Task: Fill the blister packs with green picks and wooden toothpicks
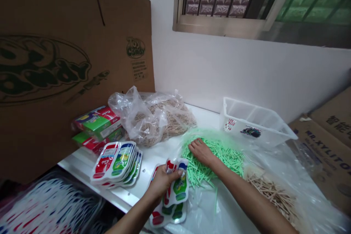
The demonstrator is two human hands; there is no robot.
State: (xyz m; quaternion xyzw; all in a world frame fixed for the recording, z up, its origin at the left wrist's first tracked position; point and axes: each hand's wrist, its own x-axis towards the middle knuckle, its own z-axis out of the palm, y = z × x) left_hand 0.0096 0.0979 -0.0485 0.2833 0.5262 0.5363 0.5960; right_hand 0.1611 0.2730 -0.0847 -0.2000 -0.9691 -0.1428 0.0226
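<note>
My left hand [161, 182] grips a printed candy packet [179, 186] with two bottle shapes, red and green, the thumb lying across its front. Beneath it, more packets of the same kind [157, 217] lie at the table's near edge. My right hand [202, 151] is on a heap of light green sticks [226, 155] in a clear bag, its fingers curled down among them; the fingertips are partly hidden. To the left of my left hand stands a stack of similar packets [115, 162].
Behind are a clear bag of tan sticks [164, 117], red-green boxes [100, 124] and a white plastic bin [246, 124]. More tan sticks [271, 190] lie at right. Large cartons [117, 62] flank the white table [124, 197]; a bag of packets [52, 204] is at lower left.
</note>
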